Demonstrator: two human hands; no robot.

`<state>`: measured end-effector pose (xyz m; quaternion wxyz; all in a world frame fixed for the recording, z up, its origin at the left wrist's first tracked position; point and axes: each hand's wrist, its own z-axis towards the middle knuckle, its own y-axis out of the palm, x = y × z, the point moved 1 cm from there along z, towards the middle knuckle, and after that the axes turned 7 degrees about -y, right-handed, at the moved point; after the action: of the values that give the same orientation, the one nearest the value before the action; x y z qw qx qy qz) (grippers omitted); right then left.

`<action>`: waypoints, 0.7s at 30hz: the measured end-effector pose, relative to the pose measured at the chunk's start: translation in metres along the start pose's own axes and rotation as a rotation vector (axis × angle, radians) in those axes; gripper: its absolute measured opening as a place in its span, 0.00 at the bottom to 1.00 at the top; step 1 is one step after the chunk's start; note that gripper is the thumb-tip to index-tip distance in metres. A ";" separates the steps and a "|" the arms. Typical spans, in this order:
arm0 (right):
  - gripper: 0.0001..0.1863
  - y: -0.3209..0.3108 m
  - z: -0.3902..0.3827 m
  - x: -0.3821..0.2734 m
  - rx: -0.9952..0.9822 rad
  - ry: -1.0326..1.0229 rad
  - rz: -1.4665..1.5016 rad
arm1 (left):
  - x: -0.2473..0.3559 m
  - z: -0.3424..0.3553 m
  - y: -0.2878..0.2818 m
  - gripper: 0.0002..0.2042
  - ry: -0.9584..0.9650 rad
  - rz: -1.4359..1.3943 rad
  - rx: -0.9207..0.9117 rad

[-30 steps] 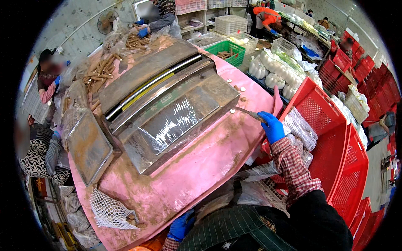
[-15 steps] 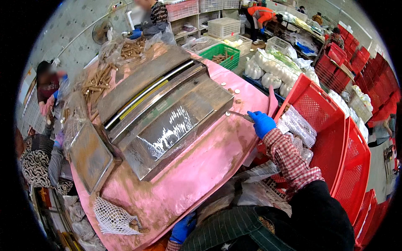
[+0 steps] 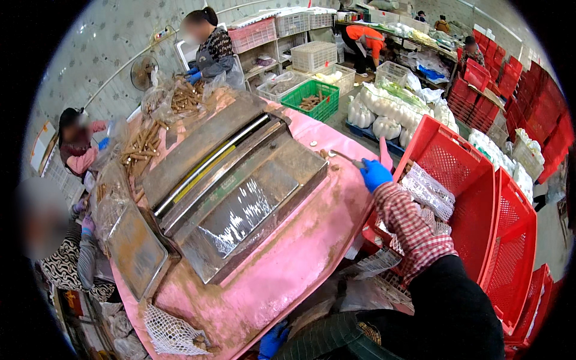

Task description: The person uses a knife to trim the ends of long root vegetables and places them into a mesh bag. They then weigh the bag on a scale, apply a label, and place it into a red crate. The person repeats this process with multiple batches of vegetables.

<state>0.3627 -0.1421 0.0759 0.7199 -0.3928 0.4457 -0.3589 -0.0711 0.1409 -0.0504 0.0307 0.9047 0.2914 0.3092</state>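
My right hand (image 3: 377, 175), in a blue glove, is closed round the handle of a knife with a thin dark blade (image 3: 343, 156). The blade points left over the pink-covered table (image 3: 288, 264), its tip beside small cut root pieces (image 3: 327, 154) with white ends. These lie by the right corner of a metal wrapping machine (image 3: 252, 198), which has a long roller and a shiny flat plate. My left hand (image 3: 274, 341), also gloved in blue, is low at the table's near edge, partly cut off by my body; its fingers cannot be made out.
Brown root sticks (image 3: 139, 147) are heaped at the table's far left. White netting (image 3: 171, 330) lies at the near left corner. Red crates (image 3: 459, 156), one with netted packs (image 3: 427, 187), stand at my right. A green crate (image 3: 311, 101) is beyond the table. Co-workers (image 3: 210, 48) stand around the far and left sides.
The view has shifted, showing more of the co-workers at left and back. My right hand still grips the knife, its blade tip now closer to the root pieces.
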 end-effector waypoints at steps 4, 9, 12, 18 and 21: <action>0.13 0.018 0.006 -0.026 -0.020 -0.047 -0.062 | 0.006 0.000 0.011 0.12 0.366 0.750 0.158; 0.10 0.006 -0.010 -0.036 -0.037 -0.073 0.053 | 0.010 -0.007 0.028 0.12 0.825 0.928 0.067; 0.12 -0.006 -0.019 -0.028 -0.085 0.003 0.136 | 0.012 -0.008 0.032 0.13 0.671 1.246 0.264; 0.16 -0.012 -0.029 -0.015 -0.075 0.037 0.274 | 0.017 -0.014 0.042 0.14 0.627 1.165 0.288; 0.16 -0.012 -0.031 -0.008 -0.041 0.031 0.319 | 0.018 -0.011 0.044 0.16 0.557 1.181 0.252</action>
<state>0.3290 -0.1480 0.0800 0.7527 -0.3260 0.5206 -0.2370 -0.0435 0.1130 -0.0214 -0.3265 0.7954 -0.2223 0.4598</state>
